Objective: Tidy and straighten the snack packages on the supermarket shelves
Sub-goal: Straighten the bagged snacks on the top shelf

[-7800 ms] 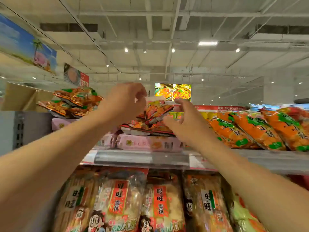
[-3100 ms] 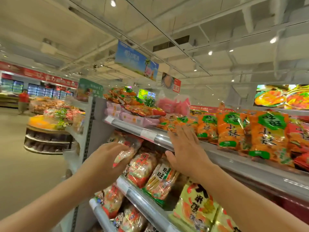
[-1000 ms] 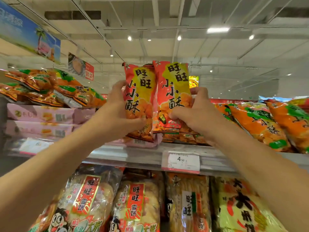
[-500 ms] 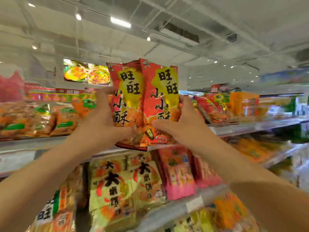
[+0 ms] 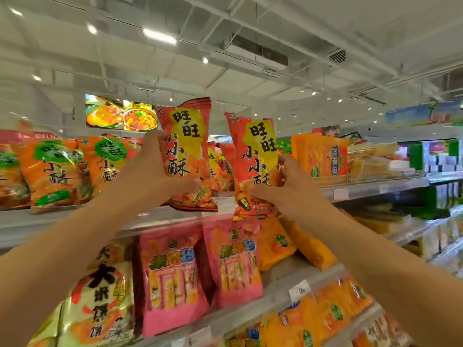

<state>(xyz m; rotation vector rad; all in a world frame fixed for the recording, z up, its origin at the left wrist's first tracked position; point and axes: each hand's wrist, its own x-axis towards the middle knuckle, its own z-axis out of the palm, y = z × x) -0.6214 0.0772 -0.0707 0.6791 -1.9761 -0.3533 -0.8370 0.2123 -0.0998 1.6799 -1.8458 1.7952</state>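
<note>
While you face the top shelf, here is how it stands:

Left hand: your left hand (image 5: pixel 152 171) grips a red bag (image 5: pixel 186 156) by its lower half, thumb across the front, fingers curled behind.
Left bag: upright, tilted a touch toward 11 o'clock, its bottom edge at the lip of the top shelf (image 5: pixel 62 216).
Right hand: your right hand (image 5: pixel 288 189) pinches a second red bag (image 5: pixel 255 161) near its bottom corner, thumb on the front.
Right bag: upright too, leaning toward 11 o'clock, its bottom hanging just below the shelf lip.
Gap: the two bags are apart, and more red bags (image 5: pixel 220 166) of the same kind stand on the shelf between them.
At 9 o'clock: orange bags (image 5: pixel 53 171) with green labels stand in a row on the same shelf, just beside your left hand.
At 3 o'clock: an orange box-like pack (image 5: pixel 318 156) sits just beyond your right hand.
At 6 o'clock: pink bags (image 5: pixel 172 274) stand on the shelf below, under both held bags.
At 7 o'clock: a yellow bag (image 5: pixel 102 296) with big black characters sits next to the pink ones.
At 12 o'clock: a lit food sign (image 5: pixel 120 112) hangs behind the shelf.
</note>
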